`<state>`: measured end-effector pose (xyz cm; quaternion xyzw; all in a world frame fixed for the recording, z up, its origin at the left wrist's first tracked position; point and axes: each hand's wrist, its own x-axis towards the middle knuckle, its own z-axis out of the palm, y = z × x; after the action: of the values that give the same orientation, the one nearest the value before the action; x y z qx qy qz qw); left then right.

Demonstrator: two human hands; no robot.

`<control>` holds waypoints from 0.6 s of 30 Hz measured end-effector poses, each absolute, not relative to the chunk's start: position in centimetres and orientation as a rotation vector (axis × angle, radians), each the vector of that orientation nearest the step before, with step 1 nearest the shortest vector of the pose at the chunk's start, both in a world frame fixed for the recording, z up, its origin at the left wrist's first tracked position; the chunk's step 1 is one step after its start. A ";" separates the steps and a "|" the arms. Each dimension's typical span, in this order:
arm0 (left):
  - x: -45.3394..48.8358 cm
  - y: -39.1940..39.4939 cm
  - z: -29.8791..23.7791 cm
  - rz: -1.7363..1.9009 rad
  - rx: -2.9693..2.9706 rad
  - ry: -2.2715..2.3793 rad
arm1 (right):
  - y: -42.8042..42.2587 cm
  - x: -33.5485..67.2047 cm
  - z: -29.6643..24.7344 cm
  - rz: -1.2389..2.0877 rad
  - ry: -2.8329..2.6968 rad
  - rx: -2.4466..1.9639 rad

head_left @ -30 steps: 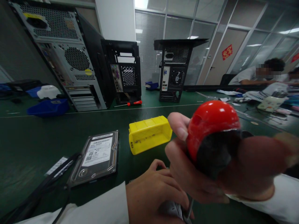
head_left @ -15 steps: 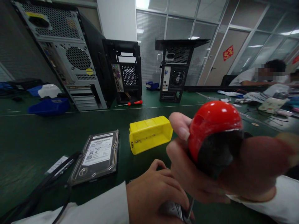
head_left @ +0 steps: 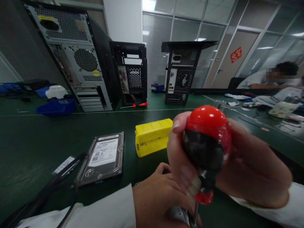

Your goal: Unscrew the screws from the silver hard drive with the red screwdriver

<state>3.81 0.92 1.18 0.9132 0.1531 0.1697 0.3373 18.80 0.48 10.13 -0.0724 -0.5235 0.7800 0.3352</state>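
My right hand (head_left: 251, 167) is wrapped round the red and black handle of a screwdriver (head_left: 207, 118), close to the camera. The screwdriver stands almost upright, and its shaft runs down to the edge of a silver metal part (head_left: 178, 212). Over that part lies my left hand (head_left: 161, 196), its fingers curled on it and hiding most of it; where the tip meets it is hard to see. Just beyond my hands a yellow bin (head_left: 154, 127) rests on its side with several small screws inside. A hard drive (head_left: 104, 155) lies label up to the left.
Three computer cases (head_left: 86, 60) stand along the back of the green table. Another red-handled screwdriver (head_left: 140, 105) lies before the middle one. A blue bin (head_left: 57, 107) and black cables (head_left: 51, 186) are on the left. A person (head_left: 258, 79) sits at the far right.
My right hand has turned about the screwdriver, and the handle has swung left and more upright. My left hand stays on the silver metal part. The whole view has shifted slightly.
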 end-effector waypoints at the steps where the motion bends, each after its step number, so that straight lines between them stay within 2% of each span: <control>1: 3.8 0.9 1.1 0.451 2.381 0.394 | 0.5 18.9 10.3 2.029 -1.381 -0.182; 8: 3.8 1.1 1.3 0.441 2.405 0.368 | 0.6 18.8 10.4 2.155 -1.390 -0.016; 13: 3.9 1.1 1.3 0.413 2.412 0.350 | 0.9 18.9 10.0 2.027 -1.411 -0.053; 18: 4.0 1.0 1.3 0.417 2.412 0.372 | 0.7 19.1 10.1 2.065 -1.379 -0.167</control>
<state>3.99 1.00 1.30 0.9207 0.1420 0.1591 0.3268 19.13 0.73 10.11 -0.0636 -0.5249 0.7859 0.3207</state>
